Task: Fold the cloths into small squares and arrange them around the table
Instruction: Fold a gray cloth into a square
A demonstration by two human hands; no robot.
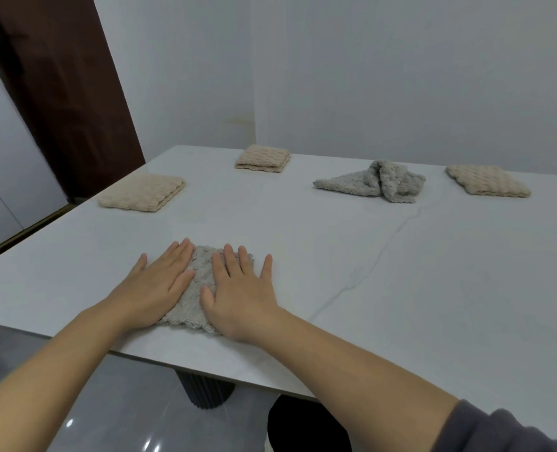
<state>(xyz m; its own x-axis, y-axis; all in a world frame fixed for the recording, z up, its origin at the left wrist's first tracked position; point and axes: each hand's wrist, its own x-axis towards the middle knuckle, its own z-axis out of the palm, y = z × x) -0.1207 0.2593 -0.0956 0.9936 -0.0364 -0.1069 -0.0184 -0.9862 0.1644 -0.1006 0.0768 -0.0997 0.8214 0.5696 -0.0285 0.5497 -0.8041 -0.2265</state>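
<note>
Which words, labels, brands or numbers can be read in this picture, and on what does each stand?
None: no text can be read anywhere.
The folded grey cloth under the left hand and right hand, the crumpled grey cloth, the left beige cloth, far beige cloth and right beige cloth, and the table carry no word, label or number.

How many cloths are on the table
5: a grey cloth under the left hand and right hand, beige squares far left, far middle and far right, a crumpled grey cloth between those.
</note>
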